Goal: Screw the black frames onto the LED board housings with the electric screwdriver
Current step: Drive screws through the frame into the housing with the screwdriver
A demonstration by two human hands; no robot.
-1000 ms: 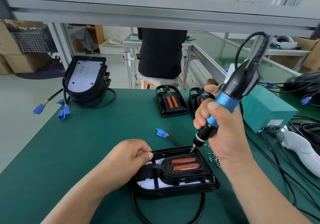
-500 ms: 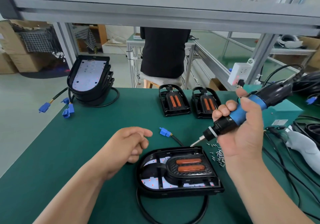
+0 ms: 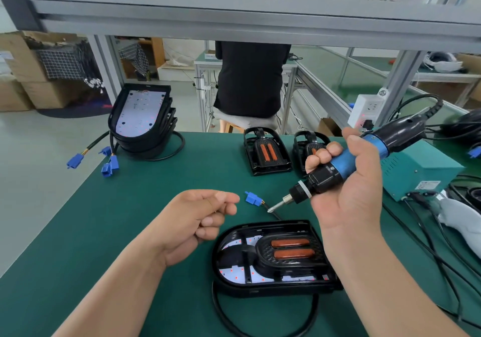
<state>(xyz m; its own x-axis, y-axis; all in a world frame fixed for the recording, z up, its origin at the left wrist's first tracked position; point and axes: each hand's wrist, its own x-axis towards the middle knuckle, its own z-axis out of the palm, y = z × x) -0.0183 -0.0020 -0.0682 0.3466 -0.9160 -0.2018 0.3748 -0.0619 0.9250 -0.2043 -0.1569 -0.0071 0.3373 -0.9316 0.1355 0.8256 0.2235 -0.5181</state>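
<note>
Right hand (image 3: pixel 351 201) grips the electric screwdriver (image 3: pixel 325 176), tip in the air just beyond the near housing (image 3: pixel 270 288) and its black frame (image 3: pixel 260 256). Left hand (image 3: pixel 190 227) hovers beside it, loosely curled, empty. Seemingly between screws; next, seat another screw.

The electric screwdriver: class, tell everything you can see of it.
The electric screwdriver has a blue plastic-looking middle, a black nose and rear, a silver bit and a black cable at its back. The right hand holds it tilted in the air, bit pointing down-left above the green table.
</note>
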